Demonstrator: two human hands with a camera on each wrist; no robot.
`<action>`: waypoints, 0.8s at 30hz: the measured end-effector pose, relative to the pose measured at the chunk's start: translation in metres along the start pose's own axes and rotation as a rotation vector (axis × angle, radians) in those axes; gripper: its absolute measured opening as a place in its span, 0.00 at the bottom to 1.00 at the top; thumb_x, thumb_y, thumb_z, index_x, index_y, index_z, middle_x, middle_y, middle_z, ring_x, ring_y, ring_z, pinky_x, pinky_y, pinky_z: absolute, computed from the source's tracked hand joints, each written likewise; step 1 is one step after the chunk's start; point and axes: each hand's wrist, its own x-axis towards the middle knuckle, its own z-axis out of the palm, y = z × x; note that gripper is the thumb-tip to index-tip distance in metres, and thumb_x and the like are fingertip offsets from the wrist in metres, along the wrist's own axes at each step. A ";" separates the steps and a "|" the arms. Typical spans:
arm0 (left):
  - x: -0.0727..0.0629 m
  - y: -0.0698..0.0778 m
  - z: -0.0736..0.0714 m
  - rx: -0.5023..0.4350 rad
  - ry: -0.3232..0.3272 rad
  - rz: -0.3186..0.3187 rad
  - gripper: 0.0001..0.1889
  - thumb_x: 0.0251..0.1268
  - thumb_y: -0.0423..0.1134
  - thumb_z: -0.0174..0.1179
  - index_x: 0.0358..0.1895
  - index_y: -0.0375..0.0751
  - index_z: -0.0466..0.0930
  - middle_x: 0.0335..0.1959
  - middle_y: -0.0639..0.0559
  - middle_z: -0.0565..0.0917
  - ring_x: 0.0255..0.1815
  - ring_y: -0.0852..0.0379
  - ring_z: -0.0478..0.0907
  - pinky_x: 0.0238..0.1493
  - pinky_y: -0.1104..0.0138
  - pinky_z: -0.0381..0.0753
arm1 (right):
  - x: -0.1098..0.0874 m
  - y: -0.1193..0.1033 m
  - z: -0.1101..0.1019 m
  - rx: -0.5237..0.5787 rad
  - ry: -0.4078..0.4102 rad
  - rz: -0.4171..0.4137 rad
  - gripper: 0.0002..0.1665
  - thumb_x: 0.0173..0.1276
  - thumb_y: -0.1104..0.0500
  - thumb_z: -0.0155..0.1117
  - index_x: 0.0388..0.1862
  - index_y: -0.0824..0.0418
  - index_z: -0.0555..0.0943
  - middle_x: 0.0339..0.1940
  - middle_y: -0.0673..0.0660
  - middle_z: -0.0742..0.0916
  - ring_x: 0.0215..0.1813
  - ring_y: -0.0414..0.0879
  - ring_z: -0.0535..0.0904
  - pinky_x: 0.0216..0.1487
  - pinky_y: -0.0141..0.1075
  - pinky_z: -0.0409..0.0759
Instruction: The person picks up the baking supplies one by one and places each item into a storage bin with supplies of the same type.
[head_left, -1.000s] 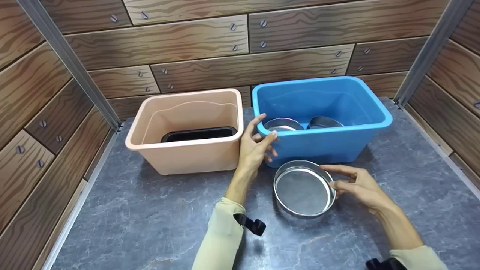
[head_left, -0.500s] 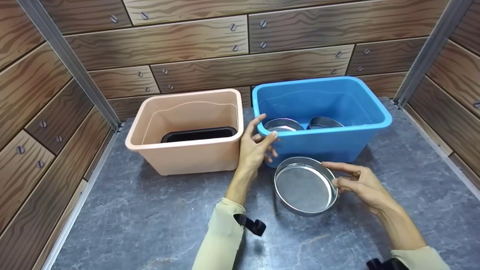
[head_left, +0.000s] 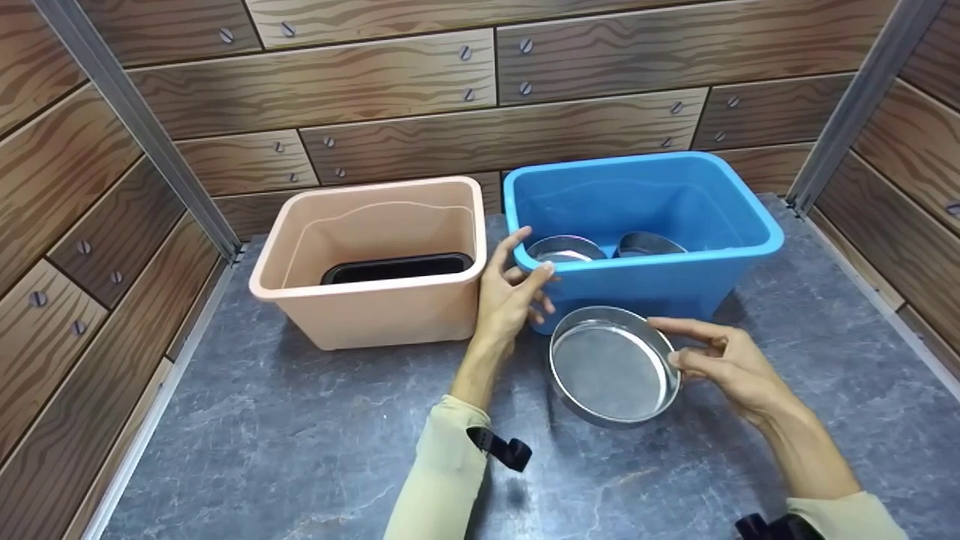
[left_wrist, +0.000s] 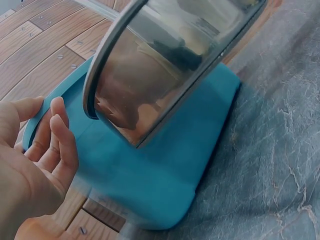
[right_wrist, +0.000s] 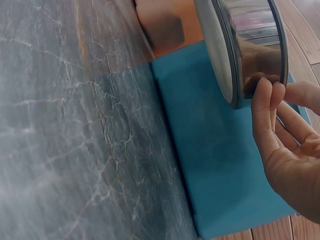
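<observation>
A round metal sieve (head_left: 611, 367) with a fine mesh bottom is held by my right hand (head_left: 731, 371), which pinches its right rim between thumb and fingers. In the right wrist view the sieve (right_wrist: 257, 45) is off the table, tilted, in front of the blue bin's near wall. My left hand (head_left: 506, 296) grips the near left corner of the blue bin (head_left: 645, 289) by its rim; in the left wrist view thumb and fingers curl over that rim. Inside the blue bin stand two more metal sieves, one at left (head_left: 566, 247) and one leaning at right (head_left: 646, 244), partly hidden by the front wall.
A peach bin (head_left: 375, 315) stands left of the blue one, with a black tray-like thing (head_left: 401, 268) inside. Both bins stand on a dark marbled table (head_left: 300, 435) before wood-patterned walls (head_left: 405, 75). Left of the sieve lies the left forearm.
My right hand has raised the sieve slightly, moving it a little toward the blue bin and to the right. The left hand stays on the blue bin's rim.
</observation>
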 end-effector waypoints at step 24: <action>0.000 0.001 0.002 -0.003 0.023 -0.009 0.32 0.68 0.30 0.68 0.74 0.53 0.71 0.31 0.41 0.89 0.13 0.57 0.78 0.10 0.72 0.73 | -0.003 -0.030 0.002 0.041 0.021 -0.086 0.29 0.68 0.77 0.64 0.68 0.71 0.78 0.50 0.64 0.91 0.36 0.42 0.87 0.39 0.36 0.88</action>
